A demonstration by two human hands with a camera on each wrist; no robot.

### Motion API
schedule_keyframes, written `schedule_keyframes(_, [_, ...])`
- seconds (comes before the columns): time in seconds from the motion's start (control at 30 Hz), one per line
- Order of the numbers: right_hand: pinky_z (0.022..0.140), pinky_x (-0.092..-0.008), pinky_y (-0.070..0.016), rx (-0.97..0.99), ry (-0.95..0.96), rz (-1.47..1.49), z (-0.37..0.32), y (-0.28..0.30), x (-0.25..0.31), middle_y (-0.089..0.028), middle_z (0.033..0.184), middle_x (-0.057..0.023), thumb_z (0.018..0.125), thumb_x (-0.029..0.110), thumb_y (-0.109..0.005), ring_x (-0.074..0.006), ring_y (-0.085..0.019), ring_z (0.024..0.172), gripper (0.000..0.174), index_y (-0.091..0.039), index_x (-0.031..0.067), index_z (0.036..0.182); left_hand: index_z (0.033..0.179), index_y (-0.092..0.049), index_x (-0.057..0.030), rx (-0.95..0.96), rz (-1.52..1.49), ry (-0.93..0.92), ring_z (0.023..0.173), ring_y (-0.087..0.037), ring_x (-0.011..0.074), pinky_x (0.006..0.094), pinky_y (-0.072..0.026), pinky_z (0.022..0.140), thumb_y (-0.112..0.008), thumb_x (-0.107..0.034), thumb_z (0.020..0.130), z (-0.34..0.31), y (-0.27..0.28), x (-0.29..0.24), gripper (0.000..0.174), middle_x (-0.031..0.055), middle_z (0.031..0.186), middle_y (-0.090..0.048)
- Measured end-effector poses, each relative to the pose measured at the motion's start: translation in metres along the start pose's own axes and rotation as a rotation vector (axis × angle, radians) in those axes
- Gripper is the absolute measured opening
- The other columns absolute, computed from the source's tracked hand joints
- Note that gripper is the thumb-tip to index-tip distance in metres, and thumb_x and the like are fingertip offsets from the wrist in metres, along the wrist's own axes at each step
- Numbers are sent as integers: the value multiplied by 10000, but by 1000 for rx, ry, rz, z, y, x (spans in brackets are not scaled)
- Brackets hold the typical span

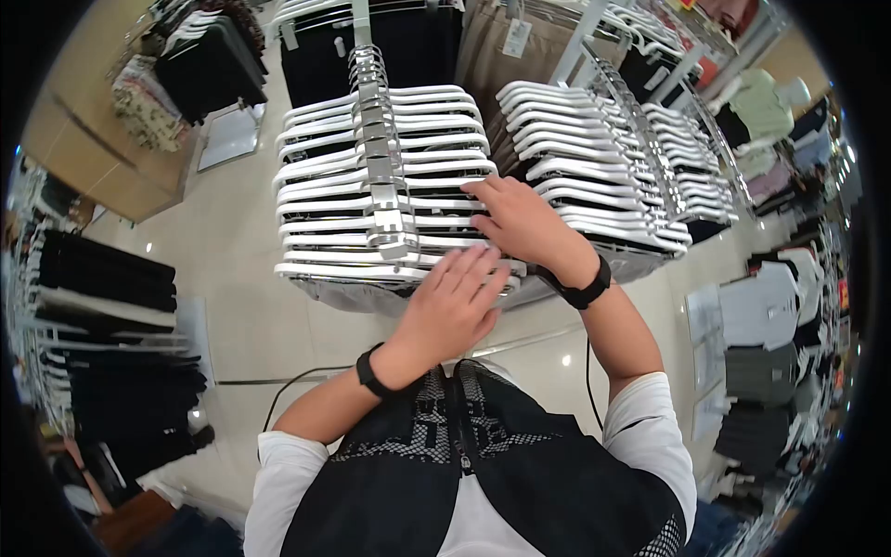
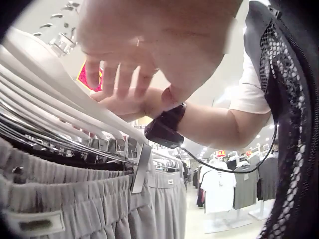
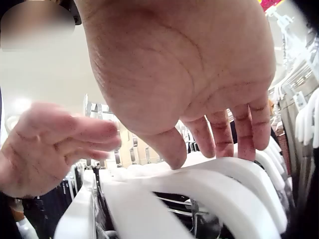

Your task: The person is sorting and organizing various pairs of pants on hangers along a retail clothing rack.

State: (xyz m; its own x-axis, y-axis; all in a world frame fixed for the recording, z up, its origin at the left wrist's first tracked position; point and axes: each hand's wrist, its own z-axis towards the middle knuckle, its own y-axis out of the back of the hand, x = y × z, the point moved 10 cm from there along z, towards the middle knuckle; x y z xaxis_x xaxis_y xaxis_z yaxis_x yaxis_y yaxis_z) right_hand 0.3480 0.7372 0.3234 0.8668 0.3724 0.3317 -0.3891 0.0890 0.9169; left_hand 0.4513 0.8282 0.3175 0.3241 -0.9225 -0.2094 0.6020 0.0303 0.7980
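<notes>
White hangers (image 1: 325,216) hang in a close row from a metal rail, with metal hooks (image 1: 385,218) along the middle. My right hand (image 1: 529,223) reaches over the row's right-hand ends. In the right wrist view, the fingertips (image 3: 246,147) of that hand come down onto the curved hanger shoulders, thumb apart from them. Over the front right corner of the row is my left hand (image 1: 455,302), its fingers extended and nothing in its grasp. Below the hangers, grey trousers (image 2: 99,204) with gathered waistbands show in the left wrist view; one carries a tag (image 2: 141,169).
To the right, close by, stands another row of white hangers (image 1: 594,176). Brown trousers (image 1: 497,65) hang behind. Dark garments (image 1: 116,371) line the left side, and shirts (image 1: 761,302) hang at the right. Black cables (image 1: 297,382) run down from both wrist straps.
</notes>
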Motion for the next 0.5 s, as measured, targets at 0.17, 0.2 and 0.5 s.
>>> schedule_keyframes(0.17, [886, -458, -513, 97, 54, 215, 25, -22, -32, -673, 1075, -214, 945, 154, -646, -377, -652, 1024, 292, -599, -2, 1187, 1389, -538, 22, 43, 142, 263, 1379, -465, 347, 495, -347, 1158, -701, -512, 868, 21, -39, 19, 764, 193, 1381, -564])
schedule_keyframes(0.2, [873, -464, -517, 145, 48, 227, 28, -26, -31, -682, 1070, -214, 949, 165, -647, -378, -657, 1024, 279, -599, -2, 1168, 1388, -522, 44, 8, 218, 233, 1289, -513, 341, 480, -383, 1107, -702, -548, 849, 25, -36, 14, 821, 186, 1300, -587])
schedule_keyframes(0.5, [745, -466, -518, -40, 53, 178, 37, -6, -10, -683, 828, -148, 898, 249, -741, -365, -677, 854, 371, -567, 76, 1177, 1346, -574, 21, 82, 191, 326, 1036, -559, 311, 427, -440, 988, -761, -566, 760, 26, -26, 8, 851, 129, 1062, -588])
